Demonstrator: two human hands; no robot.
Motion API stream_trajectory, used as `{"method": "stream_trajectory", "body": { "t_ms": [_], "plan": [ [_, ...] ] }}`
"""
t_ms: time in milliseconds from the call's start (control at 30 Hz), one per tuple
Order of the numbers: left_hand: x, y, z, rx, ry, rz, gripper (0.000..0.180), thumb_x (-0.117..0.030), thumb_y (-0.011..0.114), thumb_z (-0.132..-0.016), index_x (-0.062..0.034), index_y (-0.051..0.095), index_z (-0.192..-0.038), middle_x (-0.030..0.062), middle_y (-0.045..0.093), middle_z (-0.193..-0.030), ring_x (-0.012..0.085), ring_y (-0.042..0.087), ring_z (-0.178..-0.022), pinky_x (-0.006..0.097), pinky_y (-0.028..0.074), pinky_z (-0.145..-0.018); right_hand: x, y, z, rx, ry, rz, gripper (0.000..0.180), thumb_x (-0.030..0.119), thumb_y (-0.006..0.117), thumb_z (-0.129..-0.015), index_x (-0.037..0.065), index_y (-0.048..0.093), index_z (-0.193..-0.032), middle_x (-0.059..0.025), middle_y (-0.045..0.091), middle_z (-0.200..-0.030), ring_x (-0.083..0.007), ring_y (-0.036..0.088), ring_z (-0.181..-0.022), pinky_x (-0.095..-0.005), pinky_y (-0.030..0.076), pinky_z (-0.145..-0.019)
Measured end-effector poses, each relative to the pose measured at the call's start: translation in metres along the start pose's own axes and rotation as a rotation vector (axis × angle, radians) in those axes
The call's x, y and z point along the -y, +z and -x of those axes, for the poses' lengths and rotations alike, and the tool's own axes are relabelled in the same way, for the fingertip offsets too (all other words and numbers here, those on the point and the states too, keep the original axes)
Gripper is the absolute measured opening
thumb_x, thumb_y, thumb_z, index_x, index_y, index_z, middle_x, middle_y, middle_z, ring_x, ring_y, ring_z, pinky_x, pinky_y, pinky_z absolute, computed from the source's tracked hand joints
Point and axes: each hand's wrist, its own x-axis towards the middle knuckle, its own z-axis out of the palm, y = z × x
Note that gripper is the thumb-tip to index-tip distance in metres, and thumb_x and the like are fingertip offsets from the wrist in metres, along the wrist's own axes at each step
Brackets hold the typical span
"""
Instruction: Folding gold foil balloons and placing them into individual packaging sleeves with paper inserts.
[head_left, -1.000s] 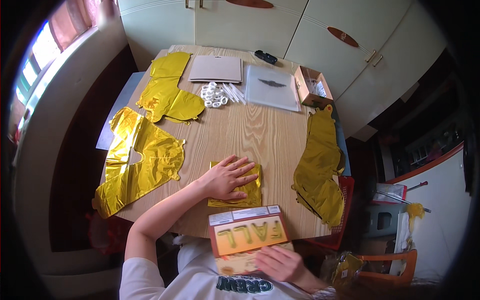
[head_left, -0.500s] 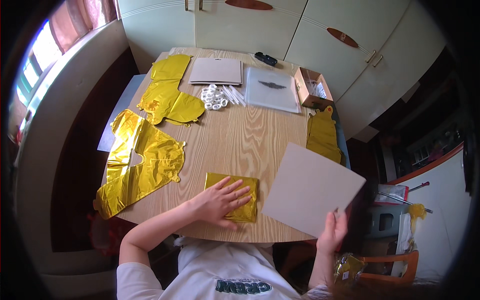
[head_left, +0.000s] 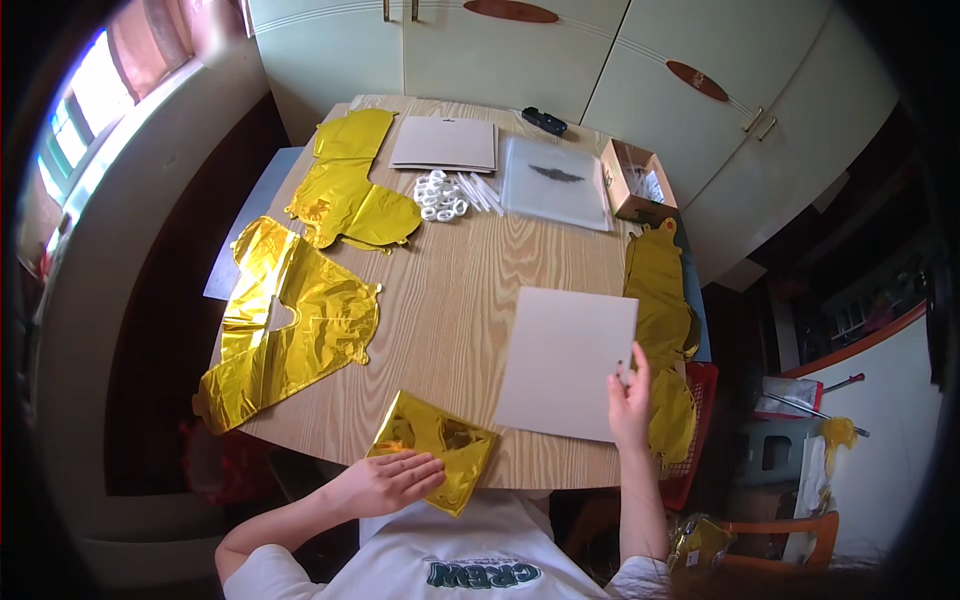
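Both hands on the table, one item each.
I see my left hand (head_left: pixel 385 482) flat, fingers spread, pressing a folded gold foil balloon (head_left: pixel 433 448) at the near table (head_left: pixel 450 300) edge. My right hand (head_left: pixel 629 400) pinches the near right edge of a grey card (head_left: pixel 565 360) lying flat mid-right.
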Motion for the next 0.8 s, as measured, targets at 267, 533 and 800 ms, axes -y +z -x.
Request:
{"method": "stream_trajectory", "body": {
  "t_ms": [267, 533, 800],
  "plan": [
    [0.028, -0.027, 0.001, -0.535, -0.753, 1.676, 0.031, -0.010, 0.045, -0.101, -0.0011, 0.048, -0.131, 0.0096, 0.065, -0.114, 0.0212, 0.066, -0.102, 0.037, 0.055, -0.086, 0.022, 0.060, 0.030, 0.207, -0.150, 0.468, 0.042, 0.007, 0.066, -0.087, 0.002, 0.057, -0.127, -0.0118, 0.062, -0.090, -0.0191, 0.062, -0.073, -0.0329, 0.050, -0.064],
    [0.034, 0.017, -0.073, -0.538, -1.158, 2.177, 0.030, -0.017, 0.037, -0.105, -0.0038, 0.044, -0.131, 0.0134, 0.057, -0.127, 0.0267, 0.061, -0.113, 0.044, 0.052, -0.096, 0.026, 0.070, 0.040, 0.281, -0.298, 0.813, 0.040, 0.024, 0.069, -0.086, 0.008, 0.062, -0.123, -0.0107, 0.059, -0.097, -0.0292, 0.060, -0.087, -0.0430, 0.051, -0.077],
    [0.037, 0.019, -0.082, -0.457, -1.107, 2.184, 0.033, -0.016, 0.036, -0.105, -0.0047, 0.042, -0.136, 0.0140, 0.056, -0.129, 0.0270, 0.059, -0.116, 0.046, 0.050, -0.099, 0.024, 0.076, 0.005, 0.631, -0.618, 0.823, 0.075, 0.056, 0.051, -0.093, 0.005, 0.037, -0.146, -0.0162, 0.036, -0.151, -0.0313, 0.030, -0.142, -0.0487, 0.022, -0.117]
  ]
}}
